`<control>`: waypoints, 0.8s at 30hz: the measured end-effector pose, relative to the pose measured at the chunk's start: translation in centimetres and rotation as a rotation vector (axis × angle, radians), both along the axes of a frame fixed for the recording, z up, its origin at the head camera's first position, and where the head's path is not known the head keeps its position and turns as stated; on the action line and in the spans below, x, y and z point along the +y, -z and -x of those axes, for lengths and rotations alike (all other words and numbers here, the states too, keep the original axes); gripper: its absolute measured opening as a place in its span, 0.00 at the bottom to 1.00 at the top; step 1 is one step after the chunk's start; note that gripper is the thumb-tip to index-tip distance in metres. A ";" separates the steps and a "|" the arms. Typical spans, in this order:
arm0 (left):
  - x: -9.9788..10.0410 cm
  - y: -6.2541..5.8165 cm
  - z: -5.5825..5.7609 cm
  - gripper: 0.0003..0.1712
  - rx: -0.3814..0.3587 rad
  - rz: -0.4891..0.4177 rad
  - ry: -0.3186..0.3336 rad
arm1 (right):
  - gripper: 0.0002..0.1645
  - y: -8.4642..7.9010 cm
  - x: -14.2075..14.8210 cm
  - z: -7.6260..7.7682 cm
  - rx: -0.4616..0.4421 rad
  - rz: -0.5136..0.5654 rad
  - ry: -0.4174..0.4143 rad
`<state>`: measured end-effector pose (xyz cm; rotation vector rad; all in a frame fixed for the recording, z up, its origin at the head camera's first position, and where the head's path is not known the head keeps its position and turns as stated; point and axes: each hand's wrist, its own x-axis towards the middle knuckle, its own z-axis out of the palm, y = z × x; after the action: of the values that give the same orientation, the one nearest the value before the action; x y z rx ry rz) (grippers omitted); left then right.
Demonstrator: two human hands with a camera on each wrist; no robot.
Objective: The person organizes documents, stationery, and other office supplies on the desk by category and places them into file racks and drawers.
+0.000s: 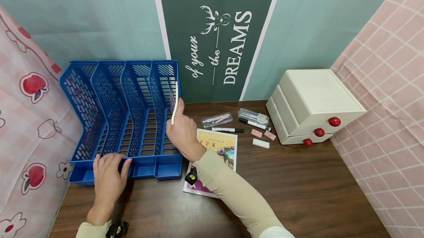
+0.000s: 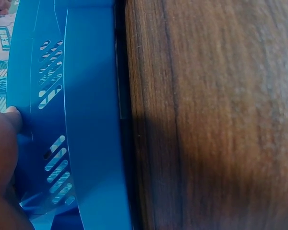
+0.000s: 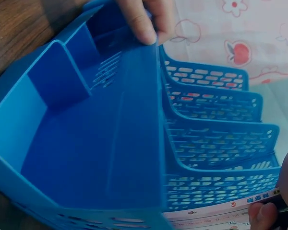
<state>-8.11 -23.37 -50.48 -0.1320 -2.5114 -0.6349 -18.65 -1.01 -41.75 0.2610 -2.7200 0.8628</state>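
Observation:
A blue desktop file rack (image 1: 127, 157) with upright dividers and a row of small front trays stands on the left of the table. My left hand (image 1: 110, 177) grips its front rim, with fingertips over the top edge. A thin book (image 1: 175, 103) stands on edge in the rack's rightmost slot, its white edge facing up. My right hand (image 1: 183, 133) holds this book by its near upper part; in the right wrist view the thumb lies on the printed cover (image 3: 221, 215). Much of the book is hidden by the hand and the rack wall.
Right of the rack lies a colourful book (image 1: 228, 149), partly under the right forearm. Beyond it are clear cases (image 1: 216, 119), black-and-white markers (image 1: 228, 130), pink erasers (image 1: 256, 133) and a white eraser (image 1: 261, 143). A white drawer box (image 1: 318, 98) with red knobs stands at the back right.

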 end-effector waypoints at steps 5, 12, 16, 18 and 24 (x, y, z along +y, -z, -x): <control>0.0 0.1 0.1 0.11 0.006 0.004 0.001 | 0.45 0.4 -0.1 0.6 0.004 0.016 0.022; -0.1 0.1 0.0 0.11 0.002 0.003 -0.001 | 0.49 0.3 -0.1 1.8 -0.011 0.005 0.051; -0.1 0.2 0.0 0.11 -0.004 -0.001 -0.003 | 0.47 0.2 0.1 2.8 -0.049 0.029 0.091; -0.1 0.2 0.0 0.11 -0.005 -0.001 -0.004 | 0.46 0.2 0.3 3.1 -0.071 0.037 0.098; -0.1 0.3 0.0 0.11 0.008 0.001 -0.002 | 0.36 0.1 0.4 3.8 -0.091 0.082 0.099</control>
<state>-8.13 -23.46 -50.75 -0.1322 -2.5044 -0.6311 -22.49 -0.59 -41.88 0.0713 -2.7461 0.9776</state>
